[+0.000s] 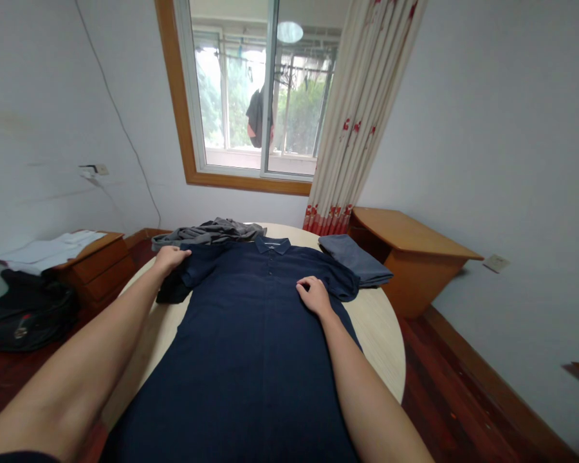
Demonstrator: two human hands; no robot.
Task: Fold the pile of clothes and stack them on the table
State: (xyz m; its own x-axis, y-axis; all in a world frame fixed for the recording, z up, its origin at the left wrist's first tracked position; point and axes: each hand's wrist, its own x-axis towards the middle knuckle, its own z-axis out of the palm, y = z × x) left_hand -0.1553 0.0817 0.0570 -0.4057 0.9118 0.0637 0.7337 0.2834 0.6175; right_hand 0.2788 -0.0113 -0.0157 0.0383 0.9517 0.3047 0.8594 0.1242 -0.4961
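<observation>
A dark navy polo shirt (251, 321) lies spread front side up, collar at the far end, its hem running toward me past the lower edge of the view. At the end of its left-side sleeve, my left hand (171, 258) is closed in a pinch on the fabric. Over the right side of the chest rests my right hand (314, 294), fingers loosely curled with a small gap at the thumb; no cloth shows bunched in it. Black cloth (172, 289) lies below the left-side sleeve.
The shirt lies on a pale round table (383, 328). Crumpled grey clothes (207, 233) are at its far left, and a folded grey-blue garment (352, 254) at its far right. A wooden desk (415, 235) stands right; a drawer cabinet (101, 270) and black bag (29, 312) are left.
</observation>
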